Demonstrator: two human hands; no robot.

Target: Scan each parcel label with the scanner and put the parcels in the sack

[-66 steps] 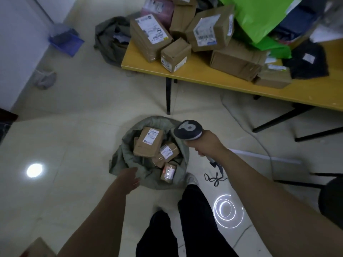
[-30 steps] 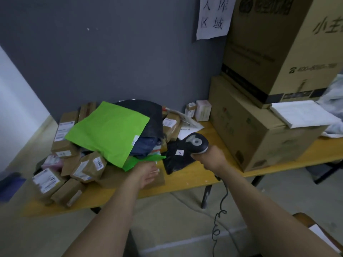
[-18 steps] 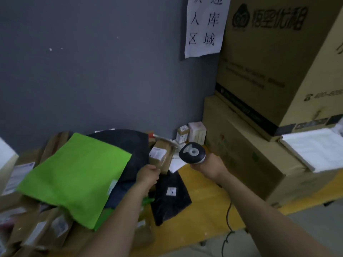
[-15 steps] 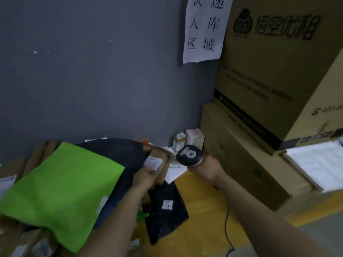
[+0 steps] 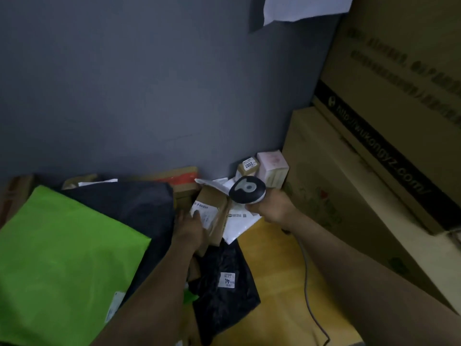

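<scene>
above the table (image 5: 277, 255), left hand (image 5: 190, 227) grips a parcel (image 5: 212, 216); right hand (image 5: 273, 208) grips the scanner (image 5: 247, 189).

Bare tabletop (image 5: 277, 248) between mailer (image 5: 219, 295) and cartons (image 5: 349, 201)

Your view is dim all over, with no lamp in sight. The grey wall (image 5: 124, 83) sinks to a flat, dark tone. A hard shadow lies left of the white paper (image 5: 304, 7) at the top, so light reaches it from the right. The green mailer (image 5: 62, 245) is the brightest patch; the yellow counter (image 5: 279, 265) keeps some colour. Your forearms read dark. Print on the big cardboard box (image 5: 404, 58) at the right is smeared by blur, and its edges bow toward the border. The label on the parcel (image 5: 214, 203) your left hand (image 5: 189, 228) grips is soft and unreadable. The scanner (image 5: 247, 190) in your right hand (image 5: 273, 208) is sharper, its pale top softly lit.
</scene>
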